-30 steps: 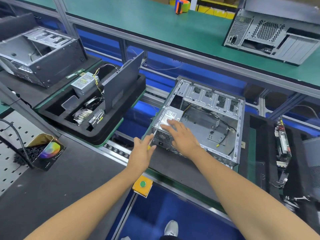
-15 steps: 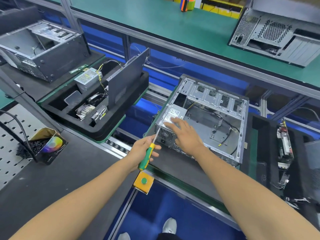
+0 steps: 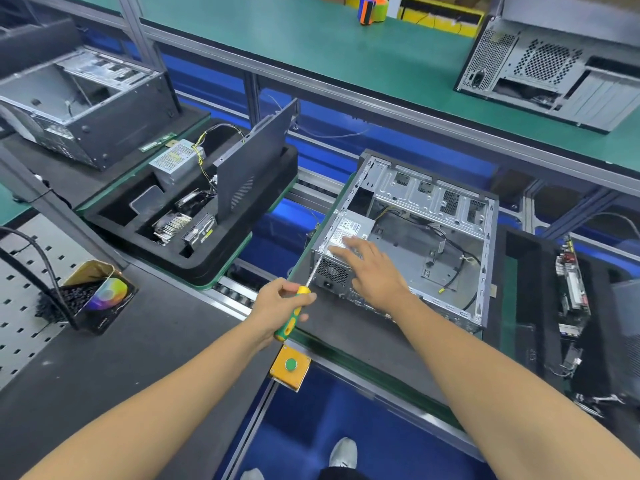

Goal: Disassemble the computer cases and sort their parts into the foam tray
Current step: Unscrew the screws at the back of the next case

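Note:
An open grey computer case (image 3: 450, 209) lies on its side on the conveyor, with a silver power supply (image 3: 349, 226) in its near left corner. My right hand (image 3: 372, 268) lies flat on the power supply, fingers straight. My left hand (image 3: 277, 303) grips a yellow-green screwdriver (image 3: 294, 317); its shaft points up at the case's near left corner. To the left, a black foam tray (image 3: 194, 268) holds a power supply, a heatsink, a drive and an upright black side panel (image 3: 252, 168).
A second case (image 3: 83, 105) lies at the far left and a third (image 3: 554, 67) on the green upper shelf. Another foam tray (image 3: 533, 306) with boards stands to the right. A box of black screws (image 3: 86, 299) and an orange button box (image 3: 290, 366) are near me.
My left hand drew back from the case's left corner and now shows the screwdriver in its grip, tip at that corner. My right hand stayed on the power supply.

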Demonstrator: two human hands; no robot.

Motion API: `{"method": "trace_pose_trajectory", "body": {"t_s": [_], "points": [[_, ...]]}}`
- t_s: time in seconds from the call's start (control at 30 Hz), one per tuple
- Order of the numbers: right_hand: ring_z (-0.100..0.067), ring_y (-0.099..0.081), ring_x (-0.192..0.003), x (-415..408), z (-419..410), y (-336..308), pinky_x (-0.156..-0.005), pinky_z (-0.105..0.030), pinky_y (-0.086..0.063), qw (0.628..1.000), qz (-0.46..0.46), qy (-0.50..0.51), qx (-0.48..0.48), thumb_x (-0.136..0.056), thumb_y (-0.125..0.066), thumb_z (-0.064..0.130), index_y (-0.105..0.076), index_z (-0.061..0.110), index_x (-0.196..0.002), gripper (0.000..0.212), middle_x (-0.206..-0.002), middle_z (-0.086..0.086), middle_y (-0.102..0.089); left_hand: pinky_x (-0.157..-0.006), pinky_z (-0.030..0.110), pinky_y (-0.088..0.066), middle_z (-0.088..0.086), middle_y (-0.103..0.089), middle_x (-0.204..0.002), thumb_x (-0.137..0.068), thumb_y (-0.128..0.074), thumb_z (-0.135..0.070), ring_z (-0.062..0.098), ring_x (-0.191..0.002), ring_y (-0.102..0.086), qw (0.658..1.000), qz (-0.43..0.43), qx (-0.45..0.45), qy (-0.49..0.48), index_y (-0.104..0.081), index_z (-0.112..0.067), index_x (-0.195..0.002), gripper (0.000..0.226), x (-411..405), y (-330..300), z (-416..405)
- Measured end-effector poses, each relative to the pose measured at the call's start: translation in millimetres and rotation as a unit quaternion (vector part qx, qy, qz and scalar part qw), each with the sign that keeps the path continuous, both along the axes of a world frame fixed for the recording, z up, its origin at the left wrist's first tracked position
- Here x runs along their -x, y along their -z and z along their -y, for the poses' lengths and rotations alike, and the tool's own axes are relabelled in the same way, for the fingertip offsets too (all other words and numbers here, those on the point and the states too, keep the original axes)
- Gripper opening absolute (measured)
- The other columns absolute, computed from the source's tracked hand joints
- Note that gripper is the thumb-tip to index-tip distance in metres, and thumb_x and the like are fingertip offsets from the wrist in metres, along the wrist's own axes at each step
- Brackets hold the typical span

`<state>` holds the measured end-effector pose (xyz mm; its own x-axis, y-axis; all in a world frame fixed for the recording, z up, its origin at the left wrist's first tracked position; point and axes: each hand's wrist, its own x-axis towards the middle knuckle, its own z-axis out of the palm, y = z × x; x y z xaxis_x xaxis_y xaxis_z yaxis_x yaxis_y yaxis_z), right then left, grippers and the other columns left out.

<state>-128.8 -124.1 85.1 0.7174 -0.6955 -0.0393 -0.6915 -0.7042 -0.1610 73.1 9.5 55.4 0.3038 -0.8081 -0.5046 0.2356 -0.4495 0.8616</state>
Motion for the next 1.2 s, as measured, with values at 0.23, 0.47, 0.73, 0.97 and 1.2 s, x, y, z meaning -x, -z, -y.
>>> {"method": "trace_pose_trajectory", "body": {"t_s": [0.23, 0.47, 0.73, 0.97, 1.2], "points": [[-0.024, -0.027, -0.145, -0.1, 1.3, 3.5, -0.107, -0.047, -0.041, 1.0, 0.001, 0.003, 0.0, -0.08, -0.061, 0.002, -0.026, 0.039, -0.155, 0.091, -0.161, -0.001, -0.025, -0.063, 0.029, -0.06, -0.009, -0.077, -0.1, -0.101, -0.06, -0.049, 0.012, -0.083, -0.066, 0.998, 0.041, -0.019, 0.047, -0.076, -0.021, -0.105, 0.032, -4.6, -4.5, -14.3], [-0.024, -0.025, -0.147, 0.6, 0.6, 1.9, -0.107, -0.049, -0.041, 1.0, 0.002, 0.0, -0.003, -0.082, -0.058, 0.001, -0.026, 0.04, -0.155, 0.089, -0.163, 0.004, -0.025, -0.055, 0.025, -0.05, 0.009, -0.062, -0.104, -0.092, -0.077, -0.041, 0.013, -0.072, -0.061, 0.998, 0.038, -0.014, 0.049, -0.056, -0.017, -0.112, 0.038, 3.5, -5.8, -13.6], [-0.024, -0.026, -0.146, 1.9, 1.7, -1.6, -0.106, -0.048, -0.042, 1.0, 0.009, -0.005, -0.01, -0.084, -0.056, 0.001, -0.029, 0.039, -0.154, 0.085, -0.162, 0.005, -0.027, -0.062, 0.031, -0.056, 0.004, -0.077, -0.102, -0.104, -0.058, -0.043, 0.013, -0.074, -0.067, 0.998, 0.013, -0.003, 0.058, -0.067, -0.011, -0.104, 0.033, -1.8, -9.4, -21.9], [-0.024, -0.023, -0.147, 0.2, 1.6, 0.7, -0.106, -0.047, -0.042, 1.0, 0.001, -0.002, -0.007, -0.082, -0.057, 0.001, -0.027, 0.038, -0.155, 0.087, -0.163, 0.004, -0.025, -0.05, 0.025, -0.046, 0.004, -0.066, -0.108, -0.099, -0.063, -0.048, 0.011, -0.068, -0.059, 0.993, 0.09, -0.008, 0.073, -0.056, -0.02, -0.125, 0.039, -3.0, -12.2, -18.7], [-0.023, -0.02, -0.15, -0.1, 2.7, 2.4, -0.111, -0.047, -0.037, 1.0, 0.002, 0.0, -0.014, -0.083, -0.054, -0.001, -0.024, 0.038, -0.156, 0.088, -0.164, 0.003, -0.024, -0.058, 0.025, -0.055, 0.015, -0.068, -0.102, -0.094, -0.074, -0.038, 0.011, -0.07, -0.07, 0.993, 0.106, 0.001, 0.045, -0.06, -0.007, -0.105, 0.035, -3.4, -4.9, -20.2]]}}
